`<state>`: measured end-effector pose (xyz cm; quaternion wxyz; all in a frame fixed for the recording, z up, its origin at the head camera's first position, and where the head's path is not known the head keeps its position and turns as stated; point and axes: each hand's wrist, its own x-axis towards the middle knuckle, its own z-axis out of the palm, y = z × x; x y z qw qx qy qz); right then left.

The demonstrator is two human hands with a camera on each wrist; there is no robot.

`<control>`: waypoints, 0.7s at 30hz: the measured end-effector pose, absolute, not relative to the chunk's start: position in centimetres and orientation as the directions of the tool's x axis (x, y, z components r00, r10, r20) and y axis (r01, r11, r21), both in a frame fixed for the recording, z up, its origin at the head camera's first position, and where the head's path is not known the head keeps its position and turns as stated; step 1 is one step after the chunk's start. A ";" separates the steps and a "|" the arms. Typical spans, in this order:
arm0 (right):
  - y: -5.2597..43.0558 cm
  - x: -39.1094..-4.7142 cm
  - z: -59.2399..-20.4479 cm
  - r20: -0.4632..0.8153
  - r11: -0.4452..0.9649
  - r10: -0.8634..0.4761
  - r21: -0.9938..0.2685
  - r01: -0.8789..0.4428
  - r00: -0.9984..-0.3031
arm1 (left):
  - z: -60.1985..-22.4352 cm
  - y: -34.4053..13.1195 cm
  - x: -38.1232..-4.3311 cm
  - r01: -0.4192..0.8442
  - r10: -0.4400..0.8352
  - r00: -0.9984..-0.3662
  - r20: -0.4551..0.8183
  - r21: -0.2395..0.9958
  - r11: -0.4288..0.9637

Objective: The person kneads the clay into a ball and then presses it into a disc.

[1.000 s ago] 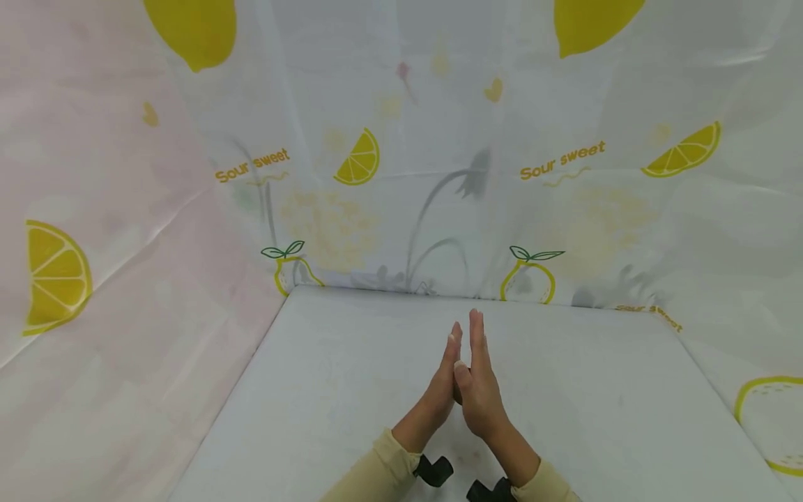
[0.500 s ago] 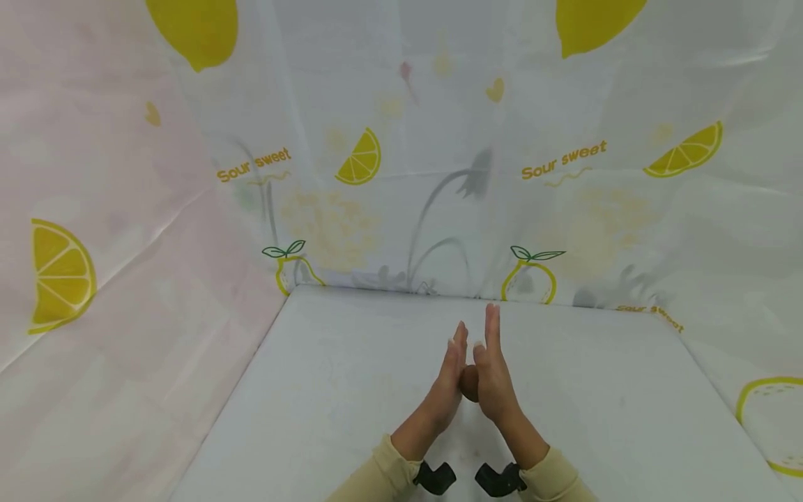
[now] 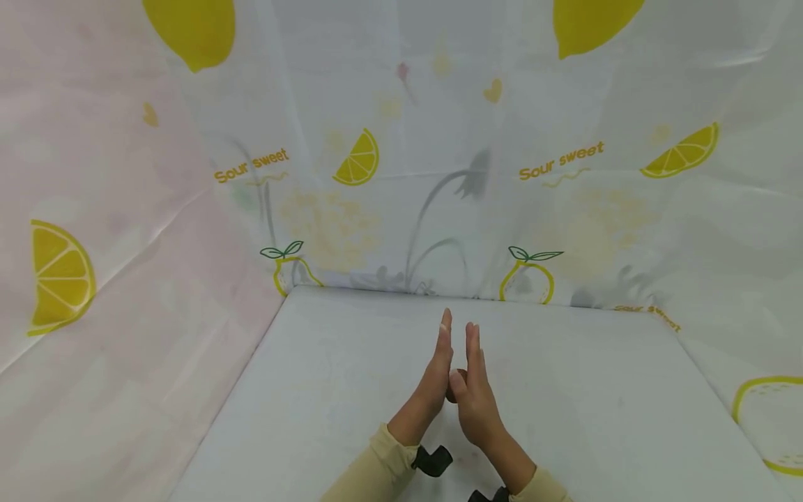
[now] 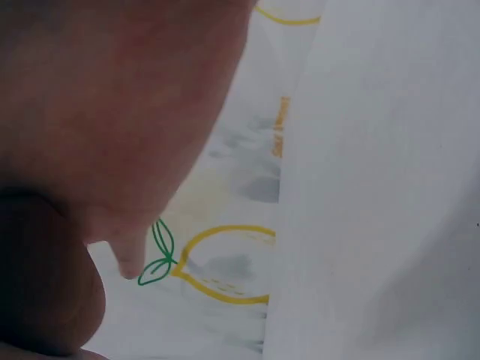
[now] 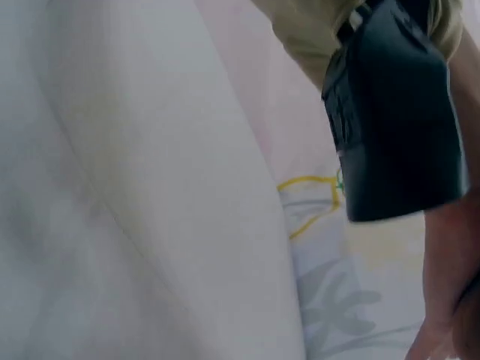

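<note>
A brown ball (image 3: 450,396) sits between my two palms, partly covered by the right thumb in the head view. My left hand (image 3: 434,380) presses it from the left with straight fingers pointing forward. From the other side my right hand (image 3: 479,408) presses it, its fingers also straight and held together. The left fingertips reach a little farther forward than the right ones. In the left wrist view the dark ball (image 4: 56,277) shows large at the lower left, beneath a blurred hand (image 4: 127,105). Only a sliver of ball (image 5: 469,326) shows at the right wrist view's edge.
The hands are above a white tabletop (image 3: 351,362). Behind it and at both sides hangs a pale sheet (image 3: 426,139) printed with lemons and words. A black wrist camera (image 3: 433,460) is strapped at the left sleeve, and another (image 3: 489,495) at the right.
Half a second ago the hands were farther right and the ball showed more. Since then both have shifted left; the left hand has slid forward, the right hand back, the ball staying between them.
</note>
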<state>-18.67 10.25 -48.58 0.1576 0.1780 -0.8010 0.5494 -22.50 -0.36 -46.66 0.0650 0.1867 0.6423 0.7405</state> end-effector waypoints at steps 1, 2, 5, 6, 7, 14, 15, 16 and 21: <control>10.1 -18.5 -48.5 0.460 0.341 -0.118 -0.813 -0.471 -0.880 | -46.8 -0.4 -22.6 0.140 0.339 -0.921 0.190 0.976 -0.165; 10.0 -18.3 -48.4 0.471 0.345 -0.122 -0.805 -0.482 -0.874 | -46.8 -0.3 -22.7 0.137 0.344 -0.920 0.187 0.977 -0.165; 9.8 -18.0 -47.9 0.509 0.352 -0.133 -0.778 -0.520 -0.850 | -47.2 -0.3 -22.8 0.115 0.364 -0.916 0.168 0.980 -0.164; 9.8 -18.0 -47.7 0.520 0.355 -0.131 -0.770 -0.530 -0.844 | -47.4 -0.3 -22.8 0.107 0.370 -0.915 0.162 0.981 -0.164; 9.8 -18.0 -47.6 0.530 0.358 -0.131 -0.763 -0.538 -0.838 | -47.5 -0.2 -22.7 0.100 0.375 -0.914 0.155 0.982 -0.162; 10.2 -18.7 -46.1 0.602 0.342 -0.105 -0.726 -0.597 -0.792 | -48.0 0.3 -22.0 0.075 0.408 -0.902 0.138 0.983 -0.167; 10.3 -18.9 -46.0 0.613 0.346 -0.101 -0.717 -0.605 -0.784 | -48.2 0.4 -21.9 0.075 0.412 -0.901 0.138 0.983 -0.166; 10.4 -19.1 -45.9 0.618 0.349 -0.097 -0.713 -0.608 -0.780 | -48.3 0.5 -21.8 0.074 0.416 -0.899 0.137 0.984 -0.162; 11.3 -20.1 -45.5 0.585 0.336 -0.080 -0.747 -0.574 -0.807 | -48.6 0.6 -21.3 0.084 0.450 -0.881 0.146 0.984 -0.156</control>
